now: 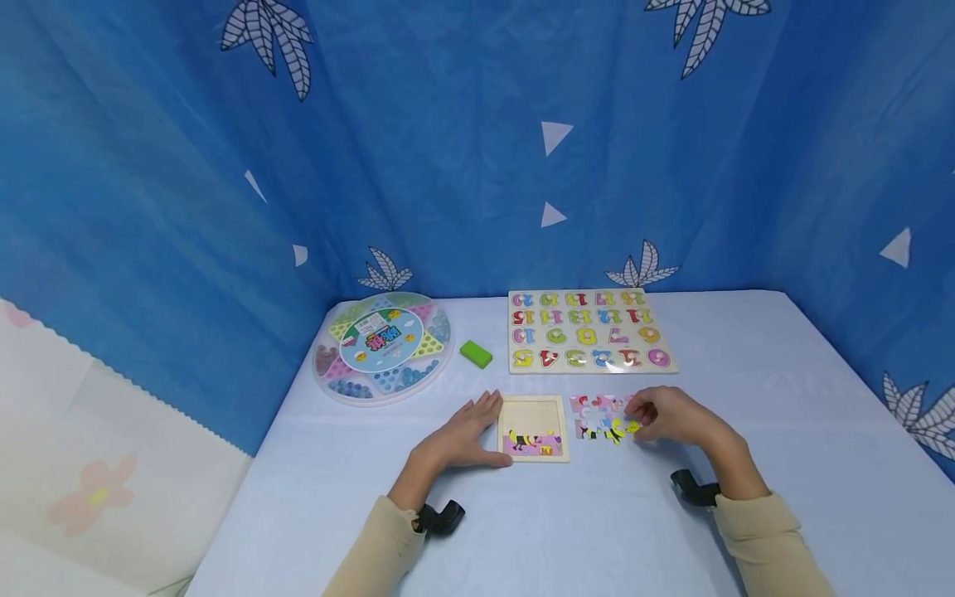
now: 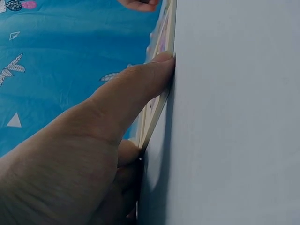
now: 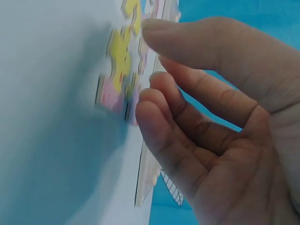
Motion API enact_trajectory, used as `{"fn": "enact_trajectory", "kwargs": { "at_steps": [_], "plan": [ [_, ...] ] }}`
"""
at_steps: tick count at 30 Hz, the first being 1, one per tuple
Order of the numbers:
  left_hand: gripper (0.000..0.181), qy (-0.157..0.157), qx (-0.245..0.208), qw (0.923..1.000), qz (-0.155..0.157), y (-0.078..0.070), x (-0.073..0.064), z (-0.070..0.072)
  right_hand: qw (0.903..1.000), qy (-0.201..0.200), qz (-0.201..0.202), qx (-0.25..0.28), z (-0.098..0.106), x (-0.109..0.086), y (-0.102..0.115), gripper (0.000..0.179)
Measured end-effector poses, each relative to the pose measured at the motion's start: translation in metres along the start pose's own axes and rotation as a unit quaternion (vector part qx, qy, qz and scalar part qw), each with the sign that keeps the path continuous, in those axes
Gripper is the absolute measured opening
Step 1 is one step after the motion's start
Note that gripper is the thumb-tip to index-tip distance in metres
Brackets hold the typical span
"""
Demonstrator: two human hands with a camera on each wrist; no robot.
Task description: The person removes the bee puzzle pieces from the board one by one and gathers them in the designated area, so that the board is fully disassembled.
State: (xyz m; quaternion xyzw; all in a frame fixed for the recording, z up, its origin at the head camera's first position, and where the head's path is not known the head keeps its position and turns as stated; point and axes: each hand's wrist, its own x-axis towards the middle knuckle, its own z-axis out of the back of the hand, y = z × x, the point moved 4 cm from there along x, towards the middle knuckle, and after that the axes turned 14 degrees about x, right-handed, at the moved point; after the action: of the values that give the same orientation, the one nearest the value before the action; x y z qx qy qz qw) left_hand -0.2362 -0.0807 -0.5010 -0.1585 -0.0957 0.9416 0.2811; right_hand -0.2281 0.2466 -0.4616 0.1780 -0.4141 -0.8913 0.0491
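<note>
A square wooden puzzle tray (image 1: pixel 531 414) has pink picture pieces (image 1: pixel 533 445) with a bee along its near side. My left hand (image 1: pixel 462 435) steadies its left side, fingertips at the far left corner and thumb (image 2: pixel 140 84) straight against the near edge. To the right of the tray lie several loose jigsaw pieces (image 1: pixel 597 414) in pink, white and yellow. My right hand (image 1: pixel 669 414) is over their right end, its fingers loosely bent. In the right wrist view, the thumb and fingertips stand apart, close by the yellow jigsaw piece (image 3: pixel 121 58), and nothing shows between them.
A wooden number board (image 1: pixel 589 332) lies behind the loose pieces. At the back left are a green block (image 1: pixel 476 354) and a round Chinese checkers set (image 1: pixel 382 348) with beads. Blue curtain (image 1: pixel 477 149) hangs behind the white-covered table (image 1: pixel 567 531).
</note>
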Motion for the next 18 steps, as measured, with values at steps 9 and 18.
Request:
{"fn": "enact_trajectory", "kwargs": {
  "at_steps": [9, 18],
  "plan": [
    [0.105, 0.000, 0.007, 1.0000, 0.000, 0.001, -0.001, 0.001, 0.9991, 0.006, 0.043, 0.005, -0.019, 0.008, 0.022, 0.029],
    [0.105, -0.001, 0.012, 0.9999, -0.003, 0.001, 0.001, -0.001, 0.9987, 0.026, 0.044, 0.007, -0.037, 0.017, 0.040, 0.030]
  ]
}}
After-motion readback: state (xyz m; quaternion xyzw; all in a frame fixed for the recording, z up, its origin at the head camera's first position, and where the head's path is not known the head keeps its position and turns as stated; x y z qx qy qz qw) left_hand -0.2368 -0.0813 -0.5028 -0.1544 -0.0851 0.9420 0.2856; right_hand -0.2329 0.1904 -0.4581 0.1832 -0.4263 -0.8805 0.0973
